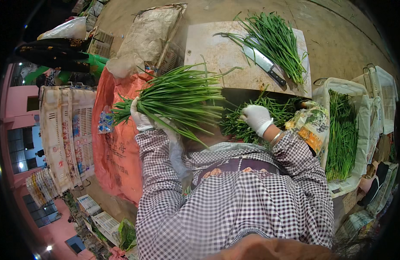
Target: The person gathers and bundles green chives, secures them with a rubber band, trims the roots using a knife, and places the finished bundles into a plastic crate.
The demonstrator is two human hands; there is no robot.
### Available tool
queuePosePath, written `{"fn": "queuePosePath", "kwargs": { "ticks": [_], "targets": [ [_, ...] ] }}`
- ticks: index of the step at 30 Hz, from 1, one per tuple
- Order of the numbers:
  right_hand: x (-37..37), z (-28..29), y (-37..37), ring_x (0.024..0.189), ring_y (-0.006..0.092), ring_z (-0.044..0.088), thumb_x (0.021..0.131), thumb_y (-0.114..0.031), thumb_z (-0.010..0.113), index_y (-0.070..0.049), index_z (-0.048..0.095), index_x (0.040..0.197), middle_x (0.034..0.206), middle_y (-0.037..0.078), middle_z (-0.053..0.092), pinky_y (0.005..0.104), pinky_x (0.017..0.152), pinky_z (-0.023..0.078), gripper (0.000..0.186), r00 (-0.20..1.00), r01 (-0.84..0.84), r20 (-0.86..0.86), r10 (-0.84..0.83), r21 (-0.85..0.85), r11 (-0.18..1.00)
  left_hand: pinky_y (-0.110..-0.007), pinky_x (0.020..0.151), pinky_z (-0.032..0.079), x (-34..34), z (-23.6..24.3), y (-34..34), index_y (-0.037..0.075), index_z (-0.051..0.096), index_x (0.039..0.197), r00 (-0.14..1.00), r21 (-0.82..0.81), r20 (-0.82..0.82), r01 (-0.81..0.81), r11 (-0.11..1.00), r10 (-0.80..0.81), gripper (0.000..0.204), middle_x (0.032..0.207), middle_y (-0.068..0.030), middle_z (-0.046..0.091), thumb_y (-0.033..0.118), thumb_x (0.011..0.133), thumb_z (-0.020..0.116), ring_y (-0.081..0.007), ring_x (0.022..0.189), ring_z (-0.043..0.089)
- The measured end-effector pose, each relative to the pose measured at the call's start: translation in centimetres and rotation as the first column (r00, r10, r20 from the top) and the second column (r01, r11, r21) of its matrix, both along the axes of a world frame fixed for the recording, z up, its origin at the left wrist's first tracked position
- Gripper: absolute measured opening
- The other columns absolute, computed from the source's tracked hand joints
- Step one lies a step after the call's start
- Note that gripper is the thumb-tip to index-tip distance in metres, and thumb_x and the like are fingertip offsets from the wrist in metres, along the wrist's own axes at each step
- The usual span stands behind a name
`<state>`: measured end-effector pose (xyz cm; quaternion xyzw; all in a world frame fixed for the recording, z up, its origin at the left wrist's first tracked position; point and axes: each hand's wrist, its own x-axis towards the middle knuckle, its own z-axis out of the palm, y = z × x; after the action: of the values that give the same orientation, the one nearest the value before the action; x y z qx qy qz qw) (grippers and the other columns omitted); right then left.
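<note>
A thick bunch of long green chives (182, 93) is gripped in my white-gloved left hand (140, 118). My fingers wrap round its narrower end, and the stalks fan out to the right. My right hand (257, 118), also gloved in white, is over loose chives (237, 125) heaped close to my lap. Its fingers are curled closed; whatever they may pinch is hidden. Beyond both hands a pale board (204, 47) carries another pile of chives (278, 43). A broad-bladed knife with a black handle (267, 66) lies beside that pile, its handle toward me.
On the right stands a white lined crate (361, 147) filled with chives (341, 134). An orange-red sack (117, 169) is close by my left arm, with a stuffed woven sack (150, 32) beyond it. Stacked plastic crates (61, 134) rise at the far left.
</note>
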<state>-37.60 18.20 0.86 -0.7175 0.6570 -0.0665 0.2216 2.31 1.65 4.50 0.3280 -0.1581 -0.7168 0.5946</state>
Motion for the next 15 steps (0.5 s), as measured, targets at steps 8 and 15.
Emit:
{"fn": "queuePosePath", "kwargs": {
  "ticks": [8,15],
  "targets": [
    [6.8,1.9,-3.8,0.075,0.0266,0.063,0.077,-0.02,0.068,-0.012,0.063,0.081,0.077,0.006,0.06,0.0386,0.064,0.05,0.01,0.95,0.004,0.263,0.17,-0.552,0.834,-0.045,0.075,0.06,-1.7,1.7,-0.4,0.004,0.068,0.096,0.999,-0.003,0.007,0.048,0.999,-0.048,0.023,0.095,-0.0152,0.072,0.022,0.091,0.055,-0.0296,0.081,0.07],
    [7.5,1.7,-5.1,0.071,0.0314,0.063,0.081,-0.024,0.066,-0.013,0.062,0.082,0.074,0.009,0.062,0.0421,0.061,0.049,0.012,0.894,-0.031,0.407,0.187,-0.36,0.932,-0.045,0.078,0.06,-1.0,1.1,-0.7,0.004,0.067,0.098,0.998,-0.057,0.006,0.056,0.997,-0.056,0.021,0.098,-0.0153,0.071,0.021,0.091,0.055,-0.0293,0.084,0.07]
  ]
}}
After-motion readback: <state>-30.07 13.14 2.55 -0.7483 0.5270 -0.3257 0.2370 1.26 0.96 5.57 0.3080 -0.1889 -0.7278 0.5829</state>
